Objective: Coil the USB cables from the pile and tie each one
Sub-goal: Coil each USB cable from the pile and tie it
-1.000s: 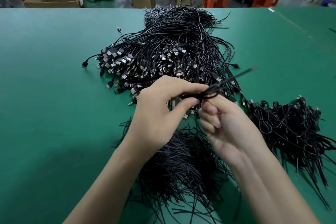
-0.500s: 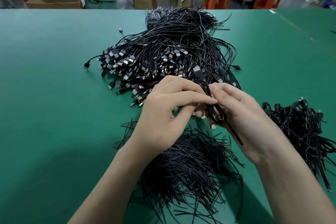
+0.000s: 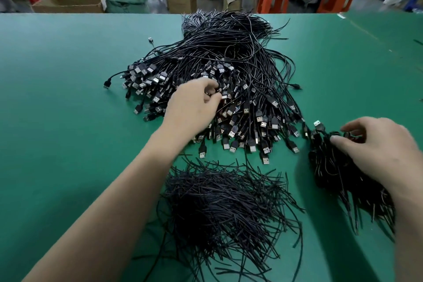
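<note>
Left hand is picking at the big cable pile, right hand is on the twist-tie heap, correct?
Not quite: in the head view the right hand is at the heap of coiled cables on the right, not on the twist-tie heap. The left hand is indeed picking at the big cable pile.

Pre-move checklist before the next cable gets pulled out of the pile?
1. Left hand on a plug in the cable pile: ok, fingers pinch one.
2. Only one cable caught: cannot tell, plugs crowd together.
3. Right hand free: not ok, fingers curl on the tied bundles.
4. Ties handy: ok, tie heap lies between the forearms.
</note>
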